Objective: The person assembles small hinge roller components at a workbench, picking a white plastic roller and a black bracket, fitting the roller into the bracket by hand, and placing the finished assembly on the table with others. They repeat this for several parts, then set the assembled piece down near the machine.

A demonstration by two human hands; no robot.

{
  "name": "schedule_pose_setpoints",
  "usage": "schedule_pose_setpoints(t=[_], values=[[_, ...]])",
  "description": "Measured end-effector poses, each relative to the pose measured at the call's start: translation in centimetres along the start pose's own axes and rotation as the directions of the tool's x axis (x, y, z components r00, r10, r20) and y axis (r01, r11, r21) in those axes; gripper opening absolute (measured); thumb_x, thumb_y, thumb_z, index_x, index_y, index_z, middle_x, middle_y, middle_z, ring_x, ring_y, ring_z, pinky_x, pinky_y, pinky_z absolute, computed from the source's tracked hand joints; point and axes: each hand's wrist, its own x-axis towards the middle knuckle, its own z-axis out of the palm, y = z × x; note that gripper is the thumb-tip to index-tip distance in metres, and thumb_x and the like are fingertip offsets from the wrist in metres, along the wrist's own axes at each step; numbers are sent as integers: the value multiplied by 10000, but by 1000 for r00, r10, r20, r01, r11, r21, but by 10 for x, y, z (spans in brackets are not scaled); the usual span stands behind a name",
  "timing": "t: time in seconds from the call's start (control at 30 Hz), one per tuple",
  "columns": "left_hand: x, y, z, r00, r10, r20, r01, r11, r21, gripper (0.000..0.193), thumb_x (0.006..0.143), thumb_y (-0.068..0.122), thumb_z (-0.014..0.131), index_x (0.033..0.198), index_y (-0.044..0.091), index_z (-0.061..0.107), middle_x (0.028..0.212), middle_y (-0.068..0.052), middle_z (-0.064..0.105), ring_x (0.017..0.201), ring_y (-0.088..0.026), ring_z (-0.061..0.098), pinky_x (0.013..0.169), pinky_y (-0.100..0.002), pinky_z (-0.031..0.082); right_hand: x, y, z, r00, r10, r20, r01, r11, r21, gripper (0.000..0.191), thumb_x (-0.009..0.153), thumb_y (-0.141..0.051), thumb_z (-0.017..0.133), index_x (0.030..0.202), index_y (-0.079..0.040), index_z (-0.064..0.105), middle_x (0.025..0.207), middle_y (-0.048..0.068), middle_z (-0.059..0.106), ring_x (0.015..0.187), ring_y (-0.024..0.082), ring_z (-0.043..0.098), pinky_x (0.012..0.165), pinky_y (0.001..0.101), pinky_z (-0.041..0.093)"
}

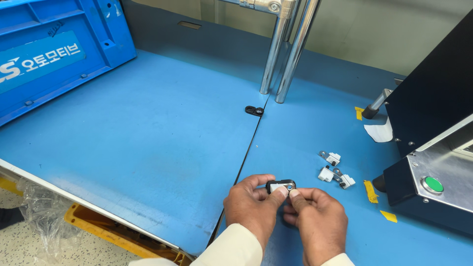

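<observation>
A person's left hand (252,203) and right hand (315,219) are meeting over a blue workbench (148,138), fingertips of both pinching one small black clip (281,186) with a white insert and a metal rivet, held just above the bench's front edge. Three similar white-and-metal parts (334,170) are lying just beyond the hands, and a single black link (254,110) is resting near two shiny steel posts (283,49). A blue plastic crate (54,54) is sitting far left.
</observation>
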Motion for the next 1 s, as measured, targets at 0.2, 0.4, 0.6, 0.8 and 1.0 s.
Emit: schedule_pose_setpoints(t=[0.2,0.4,0.6,0.8,1.0], values=[[-2,-1,-3,986,152,72,-165,955,247,354,844,161,829,1173,125,703,946,-65,806,839,-128,789,756,-267,632,-12,-18,-4,996,-86,33,92,893,-440,176,1012,-158,632,996,5,696,818,171,795,675,236,789,625,359,641],[4,-9,-3,988,62,139,-79,990,116,264,856,157,799,1087,92,689,911,-99,812,835,-164,799,738,-284,622,-3,-12,-9,926,-368,88,359,779,-514,181,959,-163,637,958,10,688,850,134,752,692,214,750,652,370,599],[15,-14,-5,954,-179,240,218,965,-144,293,888,180,757,1133,61,648,975,-116,754,876,-191,760,758,-309,652,11,-6,-28,972,129,194,-141,989,46,333,995,-335,632,958,-11,700,857,100,711,744,179,701,704,364,590],[17,-18,-5,928,-165,334,217,968,-125,255,880,186,761,1069,51,656,942,-105,756,854,-178,763,735,-305,652,20,5,-29,966,127,226,-133,991,11,267,927,-227,686,947,34,732,831,141,757,731,225,717,723,389,617],[14,-20,5,989,74,127,-99,974,203,226,839,175,821,1020,102,707,792,-71,789,708,-137,764,637,-294,616,0,-3,-21,959,-273,78,260,735,-626,202,943,-224,716,972,-41,796,750,99,799,647,170,762,659,304,584]])
